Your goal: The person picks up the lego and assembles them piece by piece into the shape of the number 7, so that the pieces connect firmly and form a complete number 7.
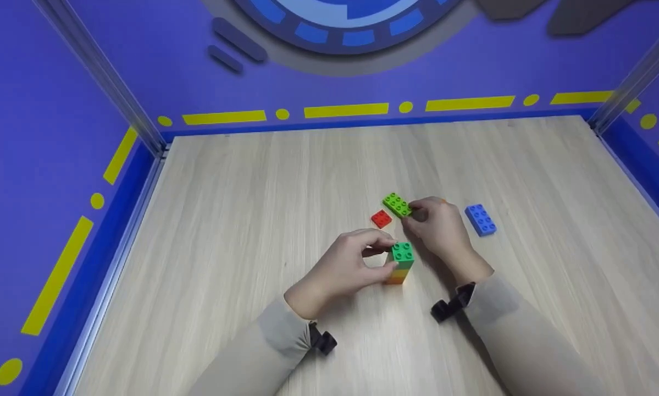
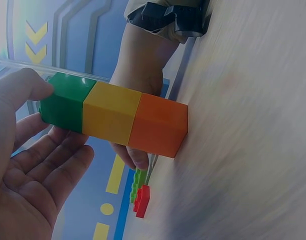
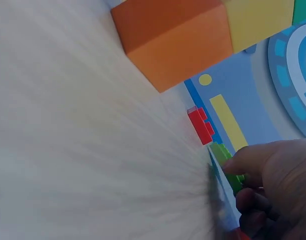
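Observation:
A stack of three bricks, green (image 1: 402, 254) over yellow (image 2: 112, 112) over orange (image 2: 158, 125), stands upright on the table. My left hand (image 1: 343, 264) pinches its green top brick between thumb and index finger; the other fingers are spread behind it. Further back, my right hand (image 1: 444, 228) holds the near right end of a lime green brick (image 1: 396, 204), studs upward, with thumb and fingertips. Close beside that brick lies a small red brick (image 1: 381, 219). The lime brick is partly covered by the right fingers in the right wrist view.
To the right of my right hand a blue brick (image 1: 480, 220) lies studs up on the wooden table (image 1: 241, 220). Blue-purple walls (image 1: 351, 88) with yellow marks enclose the table at the back and sides. Black wrist straps (image 1: 454, 302) circle both sleeves.

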The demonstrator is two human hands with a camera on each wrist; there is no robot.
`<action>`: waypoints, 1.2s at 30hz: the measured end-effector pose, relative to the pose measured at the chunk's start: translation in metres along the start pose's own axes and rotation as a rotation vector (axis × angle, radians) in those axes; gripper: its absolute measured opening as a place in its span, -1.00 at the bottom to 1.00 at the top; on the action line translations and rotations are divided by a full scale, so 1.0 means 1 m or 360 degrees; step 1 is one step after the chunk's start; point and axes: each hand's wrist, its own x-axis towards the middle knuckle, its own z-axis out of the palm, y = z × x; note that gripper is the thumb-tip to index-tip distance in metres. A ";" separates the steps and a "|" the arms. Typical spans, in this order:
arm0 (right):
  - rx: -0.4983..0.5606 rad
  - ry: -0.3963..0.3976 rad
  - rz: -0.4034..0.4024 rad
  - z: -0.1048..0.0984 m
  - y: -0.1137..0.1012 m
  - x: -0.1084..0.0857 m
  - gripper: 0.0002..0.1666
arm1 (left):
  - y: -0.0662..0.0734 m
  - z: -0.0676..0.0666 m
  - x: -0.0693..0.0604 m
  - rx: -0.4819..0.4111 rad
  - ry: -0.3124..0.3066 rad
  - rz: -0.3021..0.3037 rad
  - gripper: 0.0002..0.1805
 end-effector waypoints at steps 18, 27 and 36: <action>0.0382 -0.0018 -0.0086 -0.030 -0.021 -0.016 -0.62 | -0.009 0.006 0.002 -0.0300 0.0012 -0.0095 -0.67; 0.0503 0.0057 -0.0208 -0.047 -0.027 -0.037 -0.64 | -0.016 0.009 0.004 -0.0330 0.0031 -0.0067 -0.65; 0.0775 0.0028 -0.0385 -0.043 -0.025 -0.051 -0.61 | -0.019 0.010 0.001 -0.0336 0.0049 -0.0004 -0.66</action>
